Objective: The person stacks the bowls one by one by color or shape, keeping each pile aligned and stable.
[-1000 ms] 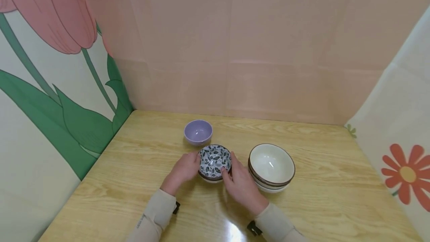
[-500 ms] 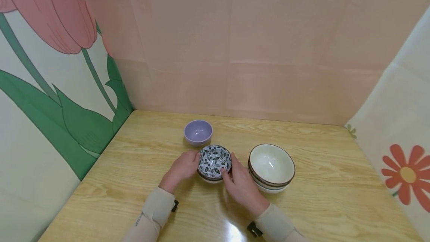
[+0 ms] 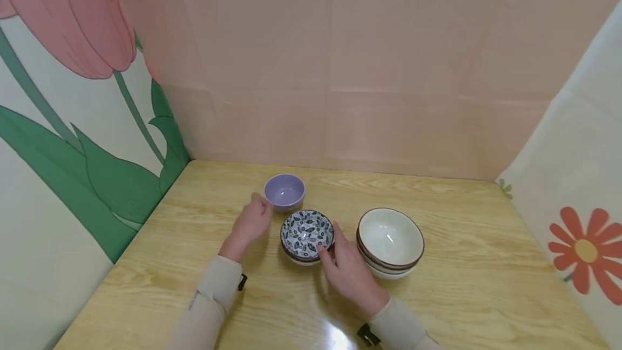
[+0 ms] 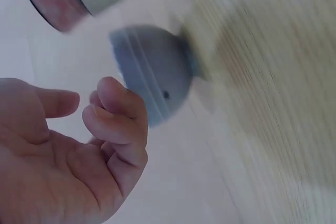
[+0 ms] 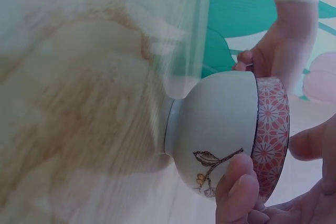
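A bowl with a dark leaf-and-flower pattern inside (image 3: 306,234) stands upright mid-table; its outside (image 5: 218,119) is white with a red patterned band and a sprig. My right hand (image 3: 351,270) holds this floral bowl at its right rim, thumb over the edge and fingers against the outer wall. Behind it to the left is a small purple bowl (image 3: 284,192). My left hand (image 3: 251,223) is at the purple bowl's near left side, fingers loosely bent. In the left wrist view, a gap separates thumb and fingers, with nothing between them; whether fingertips touch the bowl is unclear.
A stack of larger cream bowls with brown rims (image 3: 391,236) stands just right of my right hand. The wooden table (image 3: 452,296) meets a pink backdrop (image 3: 364,80) at the back and flower-printed cloths at both sides.
My left hand has come off the floral bowl's left side and moved left and away from me to the purple bowl. My right hand stays on the floral bowl.
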`<state>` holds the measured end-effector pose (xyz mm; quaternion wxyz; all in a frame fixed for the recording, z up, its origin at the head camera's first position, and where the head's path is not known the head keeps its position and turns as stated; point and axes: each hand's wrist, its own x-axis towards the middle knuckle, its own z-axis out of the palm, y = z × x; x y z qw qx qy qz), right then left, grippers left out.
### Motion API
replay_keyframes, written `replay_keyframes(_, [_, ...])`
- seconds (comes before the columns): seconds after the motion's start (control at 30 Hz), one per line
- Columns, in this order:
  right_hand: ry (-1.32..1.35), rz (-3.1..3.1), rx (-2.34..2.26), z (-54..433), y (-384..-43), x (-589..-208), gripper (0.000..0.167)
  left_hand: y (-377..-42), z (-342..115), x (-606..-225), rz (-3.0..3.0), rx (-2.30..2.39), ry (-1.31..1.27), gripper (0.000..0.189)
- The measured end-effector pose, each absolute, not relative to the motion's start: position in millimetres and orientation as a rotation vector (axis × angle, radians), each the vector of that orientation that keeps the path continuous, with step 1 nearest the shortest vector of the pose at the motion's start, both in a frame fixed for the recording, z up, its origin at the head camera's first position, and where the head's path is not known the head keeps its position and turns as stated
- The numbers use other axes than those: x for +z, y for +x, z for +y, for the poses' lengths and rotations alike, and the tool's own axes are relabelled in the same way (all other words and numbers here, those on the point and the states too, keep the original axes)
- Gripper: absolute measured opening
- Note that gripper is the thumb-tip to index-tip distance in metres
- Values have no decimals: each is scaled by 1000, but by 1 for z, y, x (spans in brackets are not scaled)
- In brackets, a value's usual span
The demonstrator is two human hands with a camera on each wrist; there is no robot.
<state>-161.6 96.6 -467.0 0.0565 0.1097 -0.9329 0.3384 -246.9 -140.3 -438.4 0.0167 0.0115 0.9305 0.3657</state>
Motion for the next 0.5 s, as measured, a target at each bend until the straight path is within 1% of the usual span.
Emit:
replay_keyframes(0.13, [345,-2837,1059,98,-160,-468,80,-266,-148,-443,2863,1147,-23,52])
replay_keyframes(0.23, [338,-2839,1076,99,-159,-468,87,-279,-148,-448,2779,1206,-42,59])
replay_keyframes(0.37, [337,-2836,1081,99,-158,-470,95,-290,-144,-454,2674,1275,-50,61])
replay_keyframes(0.5, [357,-2845,1143,100,-157,-471,98,-296,-141,-458,2700,1243,-63,60])
